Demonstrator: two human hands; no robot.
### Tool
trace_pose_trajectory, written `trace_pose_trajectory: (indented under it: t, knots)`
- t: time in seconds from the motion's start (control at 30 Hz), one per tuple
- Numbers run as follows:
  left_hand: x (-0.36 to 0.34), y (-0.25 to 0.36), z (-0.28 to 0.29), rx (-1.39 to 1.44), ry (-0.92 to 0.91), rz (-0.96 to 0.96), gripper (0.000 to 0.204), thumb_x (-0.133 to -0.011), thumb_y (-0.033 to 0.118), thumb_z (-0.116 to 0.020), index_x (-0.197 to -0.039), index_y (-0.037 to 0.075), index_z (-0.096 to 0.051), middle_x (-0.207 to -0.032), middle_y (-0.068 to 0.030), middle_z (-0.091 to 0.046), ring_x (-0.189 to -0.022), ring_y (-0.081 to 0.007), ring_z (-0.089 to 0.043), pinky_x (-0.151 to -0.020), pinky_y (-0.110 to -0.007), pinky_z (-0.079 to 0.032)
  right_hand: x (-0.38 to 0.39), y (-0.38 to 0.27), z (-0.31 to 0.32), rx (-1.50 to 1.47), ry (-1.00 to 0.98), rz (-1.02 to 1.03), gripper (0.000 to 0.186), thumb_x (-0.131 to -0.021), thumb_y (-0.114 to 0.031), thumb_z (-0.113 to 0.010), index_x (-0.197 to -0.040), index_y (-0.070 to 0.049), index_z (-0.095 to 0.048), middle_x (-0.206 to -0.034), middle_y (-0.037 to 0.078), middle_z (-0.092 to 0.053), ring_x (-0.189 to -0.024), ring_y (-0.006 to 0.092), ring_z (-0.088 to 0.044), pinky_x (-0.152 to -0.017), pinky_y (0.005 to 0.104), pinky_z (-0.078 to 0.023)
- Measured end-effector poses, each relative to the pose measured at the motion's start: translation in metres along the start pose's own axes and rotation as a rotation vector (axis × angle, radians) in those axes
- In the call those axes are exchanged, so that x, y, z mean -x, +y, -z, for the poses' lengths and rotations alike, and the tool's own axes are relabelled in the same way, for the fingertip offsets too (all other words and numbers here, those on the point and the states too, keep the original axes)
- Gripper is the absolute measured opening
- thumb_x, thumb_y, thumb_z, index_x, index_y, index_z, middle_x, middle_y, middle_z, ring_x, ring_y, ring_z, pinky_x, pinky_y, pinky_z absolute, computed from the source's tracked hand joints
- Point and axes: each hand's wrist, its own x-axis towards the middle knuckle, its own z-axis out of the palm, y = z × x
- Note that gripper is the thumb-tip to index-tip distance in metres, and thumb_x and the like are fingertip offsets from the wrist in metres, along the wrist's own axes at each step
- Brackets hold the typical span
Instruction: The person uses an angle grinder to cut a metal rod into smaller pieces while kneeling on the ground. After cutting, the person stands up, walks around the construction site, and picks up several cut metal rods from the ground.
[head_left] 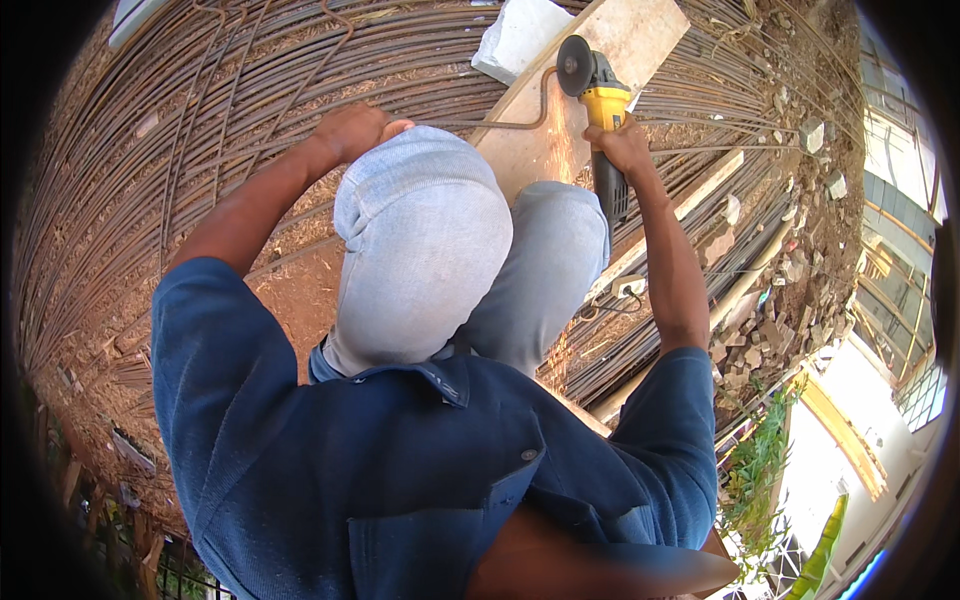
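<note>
My right hand (622, 148) grips a yellow and black angle grinder (606, 105), held upright with its dark disc (574, 66) at the far end. The disc meets the bent end of a thin rusty steel rod (546, 100). Orange sparks (562, 150) stream from there back toward my knees. Beyond my left knee, my left hand (358, 132) is closed, its fingertips partly hidden. The rod runs in line with that hand, but my knee covers the stretch between them. Under the rod's bent end lies a pale wooden board (640, 40).
Many long rusty steel rods (420, 60) cover the ground ahead and to the left. A white block (518, 38) sits beside the board. A socket with a cable (628, 287) lies near my right forearm. Broken bricks and rubble (775, 335) are scattered to the right.
</note>
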Motion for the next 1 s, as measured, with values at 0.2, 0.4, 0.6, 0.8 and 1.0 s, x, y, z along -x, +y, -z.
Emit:
trace_pose_trajectory:
  t: [0.2,0.4,0.6,0.8,1.0]
  knots:
    - [0.001,0.0,-0.001,0.007,0.015,-0.018,0.071,-0.096,0.062,-0.033,-0.087,0.002,-0.072,-0.091,-0.0242,-0.068,-0.09,-0.0413,-0.064,-0.083,-0.047,-0.049,-0.007,0.005,-0.004,0.0,0.033,0.017,0.043,-0.065,-0.026,-0.07,-0.094,0.005,-0.066,-0.079,0.016,-0.068,-0.072,0.0253,-0.065,-0.067,0.0352,-0.05]
    - [-0.001,-0.004,-0.007,-0.008,0.033,-0.014,0.074,-0.096,0.063,-0.033,-0.084,0.0,-0.071,-0.091,-0.0253,-0.067,-0.091,-0.0421,-0.064,-0.084,-0.048,-0.049,-0.009,0.014,-0.007,-0.085,0.01,0.056,0.04,-0.065,-0.025,-0.071,-0.092,0.004,-0.065,-0.078,0.016,-0.067,-0.07,0.0241,-0.065,-0.065,0.0346,-0.05]
    - [-0.003,-0.006,-0.01,0.012,0.061,-0.035,0.077,-0.095,0.064,-0.032,-0.083,-0.001,-0.071,-0.089,-0.0252,-0.067,-0.09,-0.0421,-0.064,-0.084,-0.048,-0.049,-0.013,0.02,-0.006,-0.036,0.01,0.067,0.037,-0.065,-0.024,-0.071,-0.09,0.003,-0.066,-0.077,0.015,-0.068,-0.07,0.0241,-0.065,-0.064,0.0347,-0.05]
    - [-0.004,-0.006,-0.01,0.019,0.034,-0.025,0.075,-0.096,0.063,-0.032,-0.084,0.0,-0.071,-0.089,-0.0251,-0.067,-0.09,-0.0413,-0.064,-0.083,-0.047,-0.049,-0.009,0.012,-0.004,-0.019,-0.008,0.063,0.037,-0.065,-0.025,-0.071,-0.09,0.003,-0.067,-0.078,0.016,-0.068,-0.071,0.0245,-0.066,-0.065,0.0349,-0.05]
    - [-0.003,-0.006,-0.01,0.04,0.044,-0.06,0.074,-0.096,0.063,-0.033,-0.084,0.0,-0.071,-0.089,-0.0247,-0.067,-0.09,-0.0409,-0.065,-0.083,-0.047,-0.049,-0.006,0.011,-0.002,-0.008,-0.027,-0.002,0.037,-0.068,-0.019,-0.072,-0.097,0.002,-0.063,-0.082,0.011,-0.066,-0.073,0.0193,-0.062,-0.067,0.0323,-0.049]
